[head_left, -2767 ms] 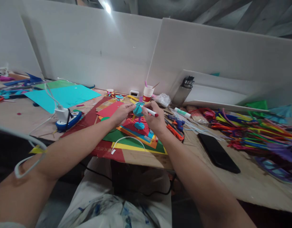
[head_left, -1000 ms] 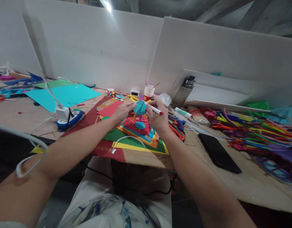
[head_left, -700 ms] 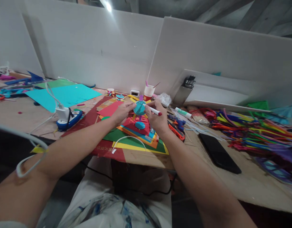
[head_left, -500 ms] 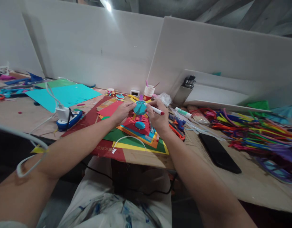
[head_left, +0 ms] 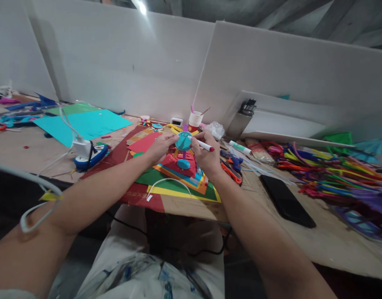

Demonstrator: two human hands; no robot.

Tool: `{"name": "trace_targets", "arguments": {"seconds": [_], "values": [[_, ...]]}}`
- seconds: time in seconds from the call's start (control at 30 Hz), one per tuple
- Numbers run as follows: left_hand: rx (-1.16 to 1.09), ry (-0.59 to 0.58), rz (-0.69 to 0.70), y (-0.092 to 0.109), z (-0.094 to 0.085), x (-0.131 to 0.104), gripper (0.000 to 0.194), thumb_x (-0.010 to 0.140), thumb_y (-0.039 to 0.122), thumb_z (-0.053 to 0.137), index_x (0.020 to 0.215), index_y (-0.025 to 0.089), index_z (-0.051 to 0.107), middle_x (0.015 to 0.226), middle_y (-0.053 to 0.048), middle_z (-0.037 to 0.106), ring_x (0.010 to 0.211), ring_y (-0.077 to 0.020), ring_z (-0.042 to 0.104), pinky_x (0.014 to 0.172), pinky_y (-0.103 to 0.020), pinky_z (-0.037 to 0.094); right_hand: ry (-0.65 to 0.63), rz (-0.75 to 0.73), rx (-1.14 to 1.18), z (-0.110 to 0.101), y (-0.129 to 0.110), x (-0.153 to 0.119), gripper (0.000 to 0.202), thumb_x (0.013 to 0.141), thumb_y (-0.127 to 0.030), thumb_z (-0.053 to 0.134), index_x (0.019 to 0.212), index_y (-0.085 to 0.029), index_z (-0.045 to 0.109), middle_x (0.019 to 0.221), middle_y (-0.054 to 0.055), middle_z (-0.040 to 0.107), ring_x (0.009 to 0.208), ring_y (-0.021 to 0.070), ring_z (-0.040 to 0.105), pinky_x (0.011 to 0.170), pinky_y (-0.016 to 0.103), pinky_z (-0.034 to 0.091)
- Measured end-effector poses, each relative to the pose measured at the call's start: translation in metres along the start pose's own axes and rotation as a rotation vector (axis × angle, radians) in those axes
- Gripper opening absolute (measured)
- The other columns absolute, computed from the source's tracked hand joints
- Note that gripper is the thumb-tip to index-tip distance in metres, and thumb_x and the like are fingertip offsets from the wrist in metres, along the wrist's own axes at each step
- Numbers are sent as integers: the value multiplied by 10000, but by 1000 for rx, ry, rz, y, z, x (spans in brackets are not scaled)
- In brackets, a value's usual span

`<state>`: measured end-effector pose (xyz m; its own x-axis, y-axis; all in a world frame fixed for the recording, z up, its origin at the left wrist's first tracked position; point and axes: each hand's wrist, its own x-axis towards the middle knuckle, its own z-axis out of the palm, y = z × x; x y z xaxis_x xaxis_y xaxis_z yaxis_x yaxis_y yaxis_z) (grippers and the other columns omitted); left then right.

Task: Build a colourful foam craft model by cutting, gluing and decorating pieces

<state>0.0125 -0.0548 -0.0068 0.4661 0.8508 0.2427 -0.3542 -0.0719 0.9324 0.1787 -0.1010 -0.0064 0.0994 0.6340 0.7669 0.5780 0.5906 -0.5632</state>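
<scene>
A round blue paper disc (head_left: 183, 141) with dark curved lines near its top is held up over the paper stack. Purple and yellow strips stick out around it. My left hand (head_left: 163, 146) is closed, pinching the disc's left edge. My right hand (head_left: 207, 153) is closed around a white marker (head_left: 205, 145) with a red end, its tip side hidden by my fingers at the disc's right edge. Below lie a small blue oval (head_left: 183, 164) and red paper (head_left: 173, 163), on top of several coloured sheets (head_left: 191, 179).
Left are a blue sheet (head_left: 85, 123) and a charger on a blue power strip (head_left: 90, 158). Paper cups (head_left: 195, 119) stand behind my hands. On the right lie orange-handled scissors (head_left: 232, 172), a glue stick (head_left: 239, 147), a black phone (head_left: 286, 200) and many pipe cleaners (head_left: 336, 170).
Another curved line shows along the top of the blue disc. Both hands and the marker have stayed almost in place.
</scene>
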Motion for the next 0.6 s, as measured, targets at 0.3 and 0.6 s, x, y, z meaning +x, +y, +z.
{"name": "trace_targets", "arguments": {"seconds": [0.3, 0.6], "values": [[2, -11, 2, 0, 0, 0, 215, 832, 342, 673, 832, 127, 663, 782, -52, 689, 699, -146, 649, 647, -270, 540, -10, -4, 10, 1, 1, -1, 198, 897, -418, 543, 855, -226, 561, 705, -5, 631, 608, 150, 582, 610, 292, 460], [16, -4, -2, -1, 0, 0, 236, 820, 357, 685, 846, 123, 664, 811, -64, 699, 726, -145, 655, 669, -265, 534, -13, 17, -4, 0, 1, 0, 200, 893, -419, 546, 857, -224, 576, 699, -1, 628, 618, 154, 579, 590, 286, 447]]}}
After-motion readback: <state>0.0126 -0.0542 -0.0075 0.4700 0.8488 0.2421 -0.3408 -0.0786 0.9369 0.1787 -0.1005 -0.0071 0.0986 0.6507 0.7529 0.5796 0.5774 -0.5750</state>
